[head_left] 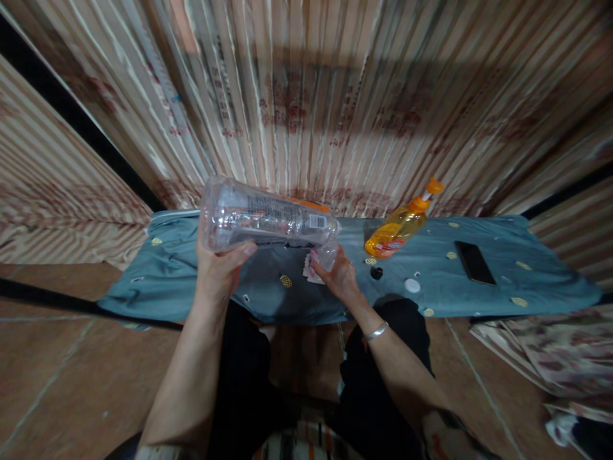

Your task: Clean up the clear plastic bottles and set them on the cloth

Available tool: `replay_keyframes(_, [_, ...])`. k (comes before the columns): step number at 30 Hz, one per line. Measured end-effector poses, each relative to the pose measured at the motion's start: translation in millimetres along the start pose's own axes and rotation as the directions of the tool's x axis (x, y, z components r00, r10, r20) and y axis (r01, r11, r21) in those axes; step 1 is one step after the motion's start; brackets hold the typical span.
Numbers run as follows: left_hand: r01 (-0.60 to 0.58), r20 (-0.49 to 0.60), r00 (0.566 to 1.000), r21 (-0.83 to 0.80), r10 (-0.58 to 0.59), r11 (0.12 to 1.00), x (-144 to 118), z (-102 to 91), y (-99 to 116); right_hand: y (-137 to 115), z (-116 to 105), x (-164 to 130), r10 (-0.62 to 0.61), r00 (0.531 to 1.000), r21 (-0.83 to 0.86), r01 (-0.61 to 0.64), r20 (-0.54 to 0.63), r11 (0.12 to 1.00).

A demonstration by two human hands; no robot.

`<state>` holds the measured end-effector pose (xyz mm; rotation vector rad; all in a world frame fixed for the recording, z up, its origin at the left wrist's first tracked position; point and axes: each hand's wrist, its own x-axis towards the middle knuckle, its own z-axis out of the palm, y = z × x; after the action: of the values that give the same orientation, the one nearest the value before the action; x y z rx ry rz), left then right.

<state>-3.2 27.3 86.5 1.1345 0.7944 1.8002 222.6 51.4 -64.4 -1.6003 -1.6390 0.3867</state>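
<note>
Clear plastic bottle (265,219), empty-looking, likely light, crushable: left hand (218,268) grips base, right hand (338,275) closed round neck, above grey-blue cloth (502,281); base hold safest.

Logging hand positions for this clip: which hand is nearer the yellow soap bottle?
Right. The right hand, at the mouth of the clear plastic bottle, sits just left of the soap bottle. The left hand holds the clear bottle's base, farther left.
</note>
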Motion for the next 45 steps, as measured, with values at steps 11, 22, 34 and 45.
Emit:
replay_keyframes(11, [-0.119,0.057,0.99,-0.12,0.127,0.986,6.9,-17.2,-23.0,2.0,1.6,0.4,-0.055,0.998,0.007,0.055,-0.009,0.998])
replay_keyframes(22, [-0.139,0.054,0.988,-0.068,0.143,0.988,8.4,-20.2,-24.0,3.0,2.6,0.7,-0.059,0.998,0.024,0.06,-0.016,0.998])
replay_keyframes(34, [-0.148,0.07,0.986,-0.034,0.15,0.988,10.8,-18.1,-20.2,0.6,1.0,0.2,-0.043,0.999,0.015,0.043,0.001,0.999])
replay_keyframes(45, [-0.143,0.066,0.987,-0.093,0.149,0.985,13.5,-16.8,-19.5,1.9,2.0,0.3,-0.056,0.998,0.014,0.056,-0.016,0.998])
